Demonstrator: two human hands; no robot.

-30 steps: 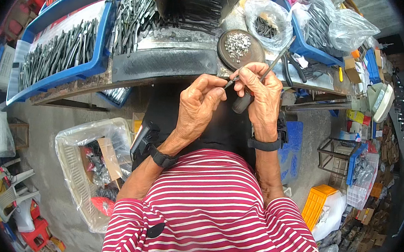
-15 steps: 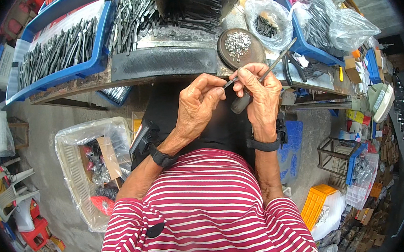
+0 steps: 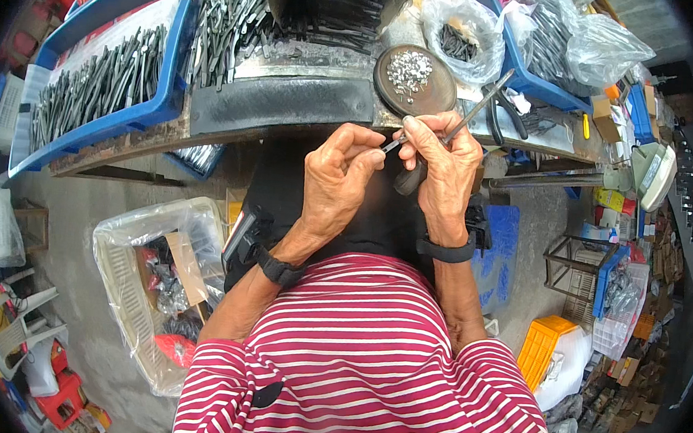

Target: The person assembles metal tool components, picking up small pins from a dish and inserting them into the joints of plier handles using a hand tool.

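My left hand [image 3: 340, 175] is closed in a pinch on one end of a thin, dark metal piece [image 3: 391, 145]. Thumb and fingertips of my right hand [image 3: 443, 167] meet at its other end. Tucked in that same right hand is a screwdriver [image 3: 480, 104]; its dark handle points down toward my lap and its long shaft slants up to the right. Just beyond my fingers, at the bench edge, a round brown dish [image 3: 432, 98] carries a heap of small shiny metal bits [image 3: 408, 72]. Fingers partly hide the thin piece.
Blue trays [image 3: 175, 86] of dark metal strips stand left on the bench [image 3: 293, 67]. A clear plastic bag [image 3: 480, 51] of dark parts and dark-handled pliers [image 3: 510, 115] lie to the right. Below left is a lined crate [image 3: 122, 279]; a yellow crate [image 3: 545, 349] stands lower right.
Both hands have shifted very slightly to the left. The pinch on the thin piece and the hold on the screwdriver remain.
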